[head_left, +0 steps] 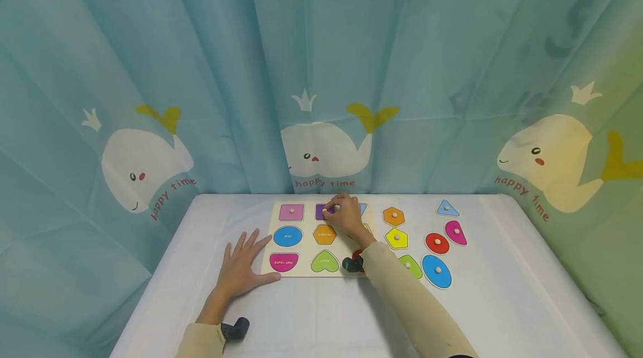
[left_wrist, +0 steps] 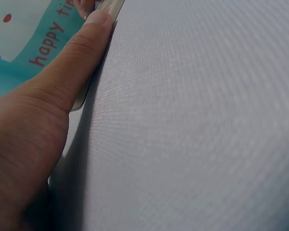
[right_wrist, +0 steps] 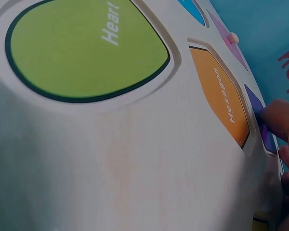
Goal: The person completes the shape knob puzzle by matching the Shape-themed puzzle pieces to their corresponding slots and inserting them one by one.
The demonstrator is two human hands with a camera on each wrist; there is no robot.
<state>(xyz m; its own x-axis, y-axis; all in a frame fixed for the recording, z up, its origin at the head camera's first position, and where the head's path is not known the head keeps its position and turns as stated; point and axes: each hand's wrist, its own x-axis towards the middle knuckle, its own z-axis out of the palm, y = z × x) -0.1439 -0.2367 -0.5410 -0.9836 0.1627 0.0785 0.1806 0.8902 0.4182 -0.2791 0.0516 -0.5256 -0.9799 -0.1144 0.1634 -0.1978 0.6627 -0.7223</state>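
A pale wooden shape-puzzle board [head_left: 308, 246] lies on the white table, with printed recesses. My left hand [head_left: 240, 270] rests beside its left edge, fingers spread, thumb [left_wrist: 82, 50] against the near-left corner. My right hand [head_left: 348, 217] reaches over the board's far side and pinches a purple puzzle piece [head_left: 320, 212] at the top-middle recess; fingertips hide most of it. In the right wrist view, the fingers meet this purple shape [right_wrist: 254, 102] beyond the orange hexagon recess [right_wrist: 219, 91]. A pink square piece [head_left: 286, 213] with a knob sits in the far-left recess.
Right of the board lie loose knobbed pieces: orange hexagon [head_left: 389, 216], yellow pentagon [head_left: 392, 239], green piece [head_left: 414, 267], blue oval [head_left: 437, 280], red piece [head_left: 432, 243], magenta half round [head_left: 458, 237] and blue triangle [head_left: 447, 211]. A whale-print curtain [head_left: 336, 39] hangs behind the table.
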